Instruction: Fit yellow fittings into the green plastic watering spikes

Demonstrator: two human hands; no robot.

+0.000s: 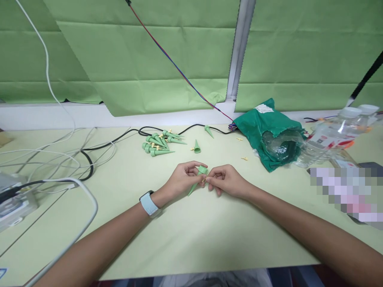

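Note:
My left hand (186,180) is closed around a green plastic watering spike (202,170), its wide cap up and its thin tip slanting down to the left. Close against it, my right hand (223,181) pinches a small yellow valve (204,179) at the spike's side; fingers partly hide where the two meet. Beyond my hands, another green spike (196,147) lies with its open end toward me, a yellow valve (192,149) beside it. Several spikes with yellow valves form a pile (158,143) to the left. One more spike (208,130) lies farther back.
Two loose yellow valves (244,158) lie right of centre. A torn green bag (269,135) holds clear plastic, with water bottles (335,131) next to it. Cables (89,159) tangle across the left side near a white box (18,203). Green blinds (143,52) hang behind the table.

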